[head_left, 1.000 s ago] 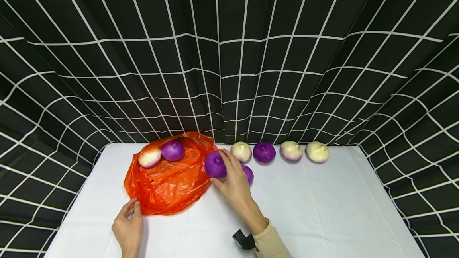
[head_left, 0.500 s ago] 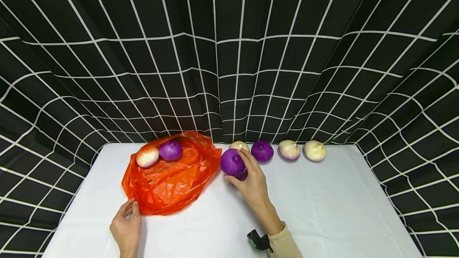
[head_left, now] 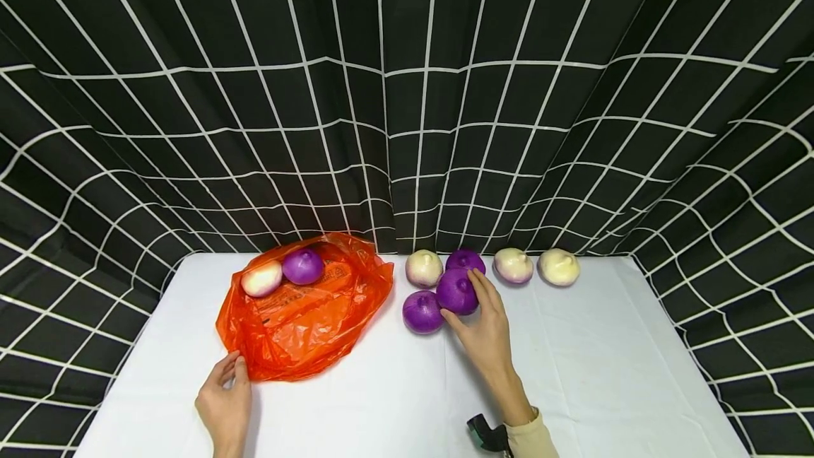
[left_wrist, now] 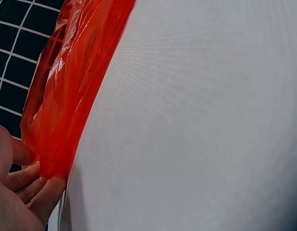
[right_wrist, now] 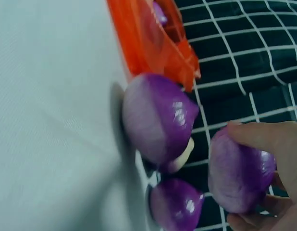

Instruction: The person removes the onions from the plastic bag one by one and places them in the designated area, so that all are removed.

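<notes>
purple onion (head_left: 456, 292) was in the right hand (head_left: 486, 331), up off the desk. thumb on one side, fingers on the other; round smooth body, so a side-on grip probably made sense. in the head view it partly covered another purple onion (head_left: 466, 259) behind it; right wrist view put it above the ones on the desk.

nearest neighbours: a front purple onion (head_left: 422, 312) sat just to its left, a pale onion (head_left: 424, 268) behind that one. two more pale onions, the middle one (head_left: 514, 265) and the end one (head_left: 559, 267), lay off to the right. back ones made a rough row by the curtain, maybe to leave working room in front.

orange-red bag (head_left: 305, 355) lay left of all that, mouth gaping up. inside, toward the far left: a bagged pale onion (head_left: 261, 279) and a bagged purple onion (head_left: 303, 266). left hand (head_left: 224, 401) pinched the bag's near left corner between thumb and fingers, likely to steady the thin film.

writing: dark print on the bag, too small to read. no brand or label legible elsewhere.

outer stuff: white cloth on the desk (head_left: 356, 423), black curtain (head_left: 407, 104) with white grid behind, beige sleeve (head_left: 533, 438) and a dark wrist device (head_left: 487, 434) on the right arm.
</notes>
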A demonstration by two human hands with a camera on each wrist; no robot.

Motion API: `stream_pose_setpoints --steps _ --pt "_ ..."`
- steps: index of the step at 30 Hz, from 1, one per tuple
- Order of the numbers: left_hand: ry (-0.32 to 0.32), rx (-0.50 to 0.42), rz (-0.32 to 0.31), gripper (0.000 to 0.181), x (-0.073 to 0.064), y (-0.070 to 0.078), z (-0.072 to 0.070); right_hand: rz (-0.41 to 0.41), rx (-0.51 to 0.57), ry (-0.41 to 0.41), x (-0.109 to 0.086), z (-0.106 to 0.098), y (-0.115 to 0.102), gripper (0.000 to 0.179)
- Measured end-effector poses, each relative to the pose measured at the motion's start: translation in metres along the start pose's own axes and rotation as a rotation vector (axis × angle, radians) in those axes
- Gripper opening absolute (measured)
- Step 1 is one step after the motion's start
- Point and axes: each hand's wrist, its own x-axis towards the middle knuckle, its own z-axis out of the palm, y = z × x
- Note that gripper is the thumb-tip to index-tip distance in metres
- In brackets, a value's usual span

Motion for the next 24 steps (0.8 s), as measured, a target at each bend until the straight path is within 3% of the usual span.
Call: stream_pose_setpoints --steps 9,16,24 --pt "-0.007 -0.008 -0.001 0.027 0.0 -0.002 0.001 0.041 -0.068 -0.015 -0.009 -0.008 0.02 0.082" --pt "-0.007 -0.004 -0.014 0.027 0.0 -0.002 0.001 0.124 -0.125 -0.124 -0.014 -0.005 0.029 0.083" --pt "-0.006 -0.005 -0.022 0.026 0.0 -0.001 0.001 0.167 -0.119 -0.173 -0.018 -0.003 0.036 0.083"
